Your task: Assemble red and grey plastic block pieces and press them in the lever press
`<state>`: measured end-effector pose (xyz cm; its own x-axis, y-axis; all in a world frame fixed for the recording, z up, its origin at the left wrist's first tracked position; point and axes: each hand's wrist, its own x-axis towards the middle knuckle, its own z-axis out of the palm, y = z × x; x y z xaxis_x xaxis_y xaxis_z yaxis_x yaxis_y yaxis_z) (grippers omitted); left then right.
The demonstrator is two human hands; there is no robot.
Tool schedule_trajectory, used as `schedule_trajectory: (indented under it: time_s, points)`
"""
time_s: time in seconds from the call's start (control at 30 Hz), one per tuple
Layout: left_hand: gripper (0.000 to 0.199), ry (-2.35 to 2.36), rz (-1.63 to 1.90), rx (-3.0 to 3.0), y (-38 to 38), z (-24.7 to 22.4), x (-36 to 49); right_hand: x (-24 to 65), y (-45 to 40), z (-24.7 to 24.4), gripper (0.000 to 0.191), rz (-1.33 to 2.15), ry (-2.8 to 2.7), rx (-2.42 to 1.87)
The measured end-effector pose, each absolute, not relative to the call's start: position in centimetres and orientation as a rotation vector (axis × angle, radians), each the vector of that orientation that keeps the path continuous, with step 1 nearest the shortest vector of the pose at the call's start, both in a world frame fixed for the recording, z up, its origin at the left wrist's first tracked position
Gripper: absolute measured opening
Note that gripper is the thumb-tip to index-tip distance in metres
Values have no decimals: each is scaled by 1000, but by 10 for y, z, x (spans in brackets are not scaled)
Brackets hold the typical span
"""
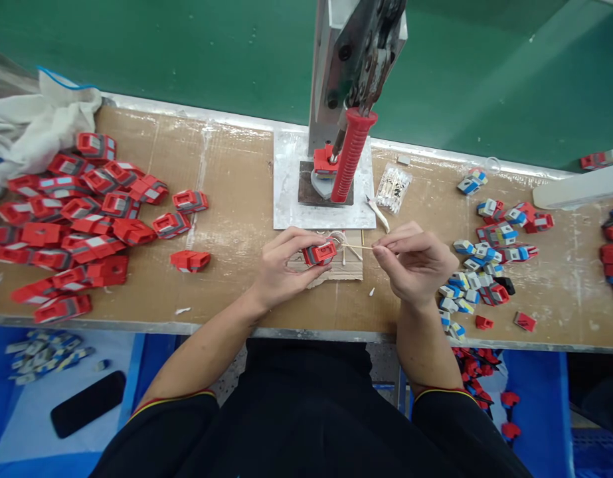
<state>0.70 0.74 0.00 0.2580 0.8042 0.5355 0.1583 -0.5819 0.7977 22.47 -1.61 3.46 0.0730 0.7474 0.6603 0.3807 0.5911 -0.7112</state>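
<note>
My left hand [286, 265] grips a red and grey toy vehicle part [320, 253] between thumb and fingers, its hollow side showing. In my right hand [416, 259] a thin cotton swab [358, 247] is pinched, its far end close to the part's right side; whether it touches, I cannot tell. Below them lies a piece of cardboard [353, 269] with used swabs on it. Just beyond stands a hand press with a red handle [353, 156] and a grey base plate [289, 199]; another red part [325, 161] sits under its plunger.
Many red vehicle parts [82, 226] are heaped at the left beside a white cloth [47, 119]. Pliers [378, 214] and a bag of cotton swabs [394, 188] lie right of the press. Small white-blue parts [468, 282] spread farther right. Blue bins [538, 411] stand below the table edge.
</note>
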Motion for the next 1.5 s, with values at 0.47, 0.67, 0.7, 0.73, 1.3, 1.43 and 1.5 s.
schedule_trajectory:
  time_s: [0.47, 0.67, 0.7, 0.73, 1.3, 1.43, 1.5]
  points:
    - [28, 907, 1363, 1978, 10, -1, 5, 228, -3, 14, 18, 364, -2021, -1147]
    - [20, 966, 1333, 2048, 9, 0, 5, 225, -11, 32, 18, 516, -1506, -983]
    - [19, 974, 1319, 2062, 9, 0, 5, 223, -12, 32, 19, 551, -1470, -960]
    - [18, 978, 1309, 2073, 8, 0, 5, 220, -12, 32, 21, 582, -1457, -947]
    - [23, 933, 1352, 2060, 8, -1, 5, 212, -12, 23, 17, 702, -1504, -913]
    - [25, 935, 1350, 2070, 8, 0, 5, 215, -11, 26, 17, 672, -1509, -927]
    - [26, 935, 1355, 2069, 8, 0, 5, 217, -10, 27, 17, 663, -1519, -926]
